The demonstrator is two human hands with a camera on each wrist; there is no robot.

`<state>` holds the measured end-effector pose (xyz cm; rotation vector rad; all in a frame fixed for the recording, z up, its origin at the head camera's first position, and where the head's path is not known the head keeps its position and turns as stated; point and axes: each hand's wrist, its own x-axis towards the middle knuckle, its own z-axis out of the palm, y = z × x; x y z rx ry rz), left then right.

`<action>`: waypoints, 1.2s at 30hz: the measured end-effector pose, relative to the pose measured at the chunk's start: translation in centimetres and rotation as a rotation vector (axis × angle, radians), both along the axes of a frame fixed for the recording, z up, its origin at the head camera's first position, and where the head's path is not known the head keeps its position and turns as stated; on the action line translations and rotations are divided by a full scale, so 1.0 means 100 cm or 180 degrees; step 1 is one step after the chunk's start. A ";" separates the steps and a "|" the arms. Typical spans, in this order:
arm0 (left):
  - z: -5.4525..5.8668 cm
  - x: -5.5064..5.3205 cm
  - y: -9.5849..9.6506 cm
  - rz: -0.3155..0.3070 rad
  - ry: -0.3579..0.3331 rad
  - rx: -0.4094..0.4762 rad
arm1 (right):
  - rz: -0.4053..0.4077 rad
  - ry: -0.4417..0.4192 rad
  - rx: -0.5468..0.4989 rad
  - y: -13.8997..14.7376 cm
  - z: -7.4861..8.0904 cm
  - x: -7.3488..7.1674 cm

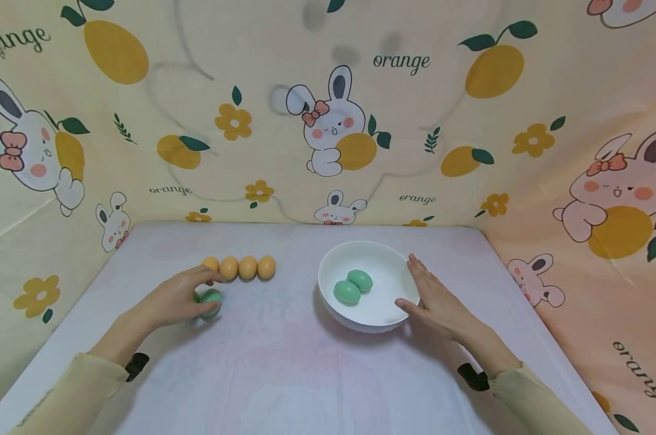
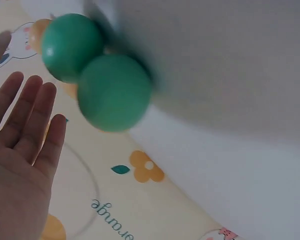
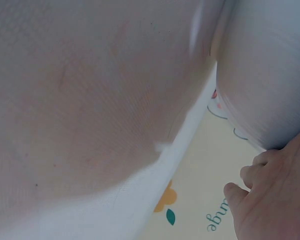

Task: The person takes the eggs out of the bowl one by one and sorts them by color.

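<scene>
In the head view my left hand (image 1: pixel 178 296) reaches around two green eggs (image 1: pixel 212 302) on the table, its thumb beside them and its fingers partly covering them. The left wrist view shows the fingers (image 2: pixel 27 120) extended, with a gap between them and the nearer green egg (image 2: pixel 115 92). My right hand (image 1: pixel 442 302) rests against the right side of a white bowl (image 1: pixel 368 323), fingers along the outside and thumb over the rim. Inside the bowl two more green eggs (image 1: pixel 353 287) lie side by side. The bowl's outer wall (image 3: pixel 265 70) fills the right wrist view's upper right.
Several orange-yellow eggs (image 1: pixel 248 267) stand in a row just beyond my left fingertips, the leftmost partly hidden. A white cloth covers the table (image 1: pixel 306 374). Patterned curtains (image 1: pixel 284 151) with rabbits and oranges border it at the back and sides.
</scene>
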<state>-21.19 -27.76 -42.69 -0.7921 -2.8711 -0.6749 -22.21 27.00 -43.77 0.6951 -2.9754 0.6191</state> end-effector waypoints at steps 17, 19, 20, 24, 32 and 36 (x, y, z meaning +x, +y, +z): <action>0.016 -0.019 0.063 -0.0113 0.0401 0.0714 | 0.0000 0.0018 0.0003 -0.001 -0.001 0.000; 0.018 -0.022 0.072 -0.0162 0.0401 0.0805 | -0.0005 0.0024 0.0001 -0.001 -0.001 0.000; 0.019 -0.023 0.077 -0.0210 0.0402 0.0854 | -0.0008 0.0024 0.0002 -0.001 -0.001 0.000; 0.024 -0.028 0.096 -0.0357 0.0371 0.1008 | -0.0013 0.0018 0.0011 -0.001 0.000 0.001; 0.026 -0.042 0.134 -0.0593 0.0381 0.1136 | -0.0004 0.0017 -0.0013 0.000 -0.001 0.000; 0.027 -0.047 0.152 -0.0752 0.0453 0.1164 | -0.0004 0.0014 -0.0010 -0.001 -0.001 -0.001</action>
